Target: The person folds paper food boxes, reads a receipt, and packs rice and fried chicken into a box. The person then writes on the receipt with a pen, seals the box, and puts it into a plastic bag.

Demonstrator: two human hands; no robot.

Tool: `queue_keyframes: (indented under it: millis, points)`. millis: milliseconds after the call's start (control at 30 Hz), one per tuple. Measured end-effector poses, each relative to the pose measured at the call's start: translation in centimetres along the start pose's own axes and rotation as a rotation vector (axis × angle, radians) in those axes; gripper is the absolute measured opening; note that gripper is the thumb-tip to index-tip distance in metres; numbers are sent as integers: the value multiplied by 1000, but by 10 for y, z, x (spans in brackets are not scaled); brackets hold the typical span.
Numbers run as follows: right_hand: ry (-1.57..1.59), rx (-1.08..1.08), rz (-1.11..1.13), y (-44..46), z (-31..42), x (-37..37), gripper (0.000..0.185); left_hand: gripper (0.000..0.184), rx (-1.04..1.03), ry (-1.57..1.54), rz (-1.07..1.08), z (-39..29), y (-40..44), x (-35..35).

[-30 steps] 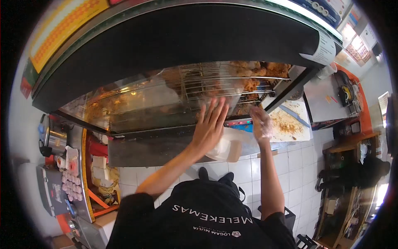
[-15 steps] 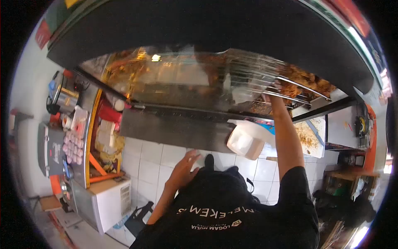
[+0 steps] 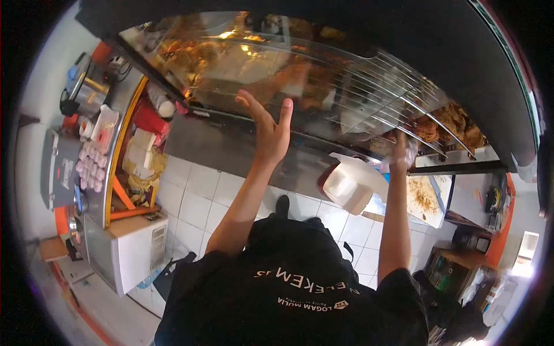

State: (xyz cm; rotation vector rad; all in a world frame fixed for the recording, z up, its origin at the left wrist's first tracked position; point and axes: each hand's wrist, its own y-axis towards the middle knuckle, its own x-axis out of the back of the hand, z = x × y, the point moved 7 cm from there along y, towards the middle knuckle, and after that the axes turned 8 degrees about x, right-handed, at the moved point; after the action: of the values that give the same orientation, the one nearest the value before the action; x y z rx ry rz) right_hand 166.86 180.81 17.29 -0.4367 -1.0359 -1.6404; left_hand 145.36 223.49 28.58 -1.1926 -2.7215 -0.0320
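My left hand [image 3: 272,131] is raised in front of the glass display case [image 3: 242,86], fingers apart and holding nothing. My right hand [image 3: 400,154] is at the case's lower right edge, below the metal wire rack [image 3: 381,86]. Its fingers are blurred and partly hidden, and something pale and translucent shows beside them; I cannot tell whether it is held. Browned fried pieces of food [image 3: 453,124] sit in the case just right of that hand. An open white paper box [image 3: 346,187] stands below and left of my right forearm.
Right of my forearm, a white tray of crumbs [image 3: 424,196] has a blue-grey utensil [image 3: 441,193] along its side. At left, a counter carries a metal pot [image 3: 92,89] and a stack of pinkish round items [image 3: 92,166]. A white cabinet [image 3: 138,248] stands below.
My left hand has risen from near my waist to the front of the glass. My right hand has drawn down and back from the rack. The view has shifted.
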Motion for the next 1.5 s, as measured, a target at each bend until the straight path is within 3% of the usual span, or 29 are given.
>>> queue_keyframes:
  millis: [33, 100, 167, 200, 233, 300, 433, 533, 667, 700, 800, 867, 933, 1000, 1067, 1100, 1200, 1233, 1367, 1500]
  points:
    - [202, -80, -26, -22, -1, 22, 55, 118, -56, -49, 18, -1, 6, -7]
    - [574, -237, -46, -74, 71, 91, 64, 119, -13, -9, -17, 1, 14, -12]
    - [1256, -366, 19, -134, 37, 94, 72, 120, 19, 24, -25, 1, 13, -16]
    - [1392, -467, 63, -157, 57, 99, 75, 121, 22, 33, -27, -1, 12, -16]
    - [1435, -569, 266, -181, 57, 98, 74, 121, 20, 41, -36, -2, 13, -15]
    - [1159, -772, 411, -219, 48, 97, 65, 122, 46, 54, -49, 1, 19, -12]
    - [791, -730, 486, -250, -6, 45, 60, 125, 38, 54, -139, 5, 32, 8]
    - [347, -477, 391, -236, -2, 20, 64, 125, 48, 41, -198, 2, 39, 27]
    - [129, -195, 360, -240, 9, -10, 66, 124, 38, 36, -184, 52, 83, 51]
    - [55, -263, 480, -240, 23, -6, 68, 123, 40, 62, -195, 49, 83, 52]
    - [-95, -136, 544, -237, 49, 12, 65, 118, -41, 39, -300, 18, 52, 53]
    - [8, -39, 492, -236, 48, 25, 55, 100, -481, 247, -532, -46, -2, 42]
    - [43, -15, 510, -233, 65, 58, 50, 85, -941, 322, -378, -94, -53, -6]
    - [263, -235, 537, -247, 46, 69, 46, 83, -1220, 375, -136, -106, -76, -69]
    - [492, -437, 551, -255, 30, 77, 44, 84, -1210, 504, -24, -107, -70, -119]
    - [428, -393, 522, -255, 34, 100, 44, 84, -1211, 569, 30, -106, -68, -139]
    - [552, -462, 388, -274, 2, 129, 51, 85, -1283, 633, -195, -99, -62, -166]
    - [746, -542, 293, -286, -5, 139, 49, 87, -1286, 634, -199, -96, -63, -172]
    - [935, -802, 108, -285, -13, 167, 48, 88, -1253, 658, -126, -97, -81, -197]
    - [1142, -723, 33, -252, -4, 168, 54, 85, -1228, 687, 13, -107, -112, -232]
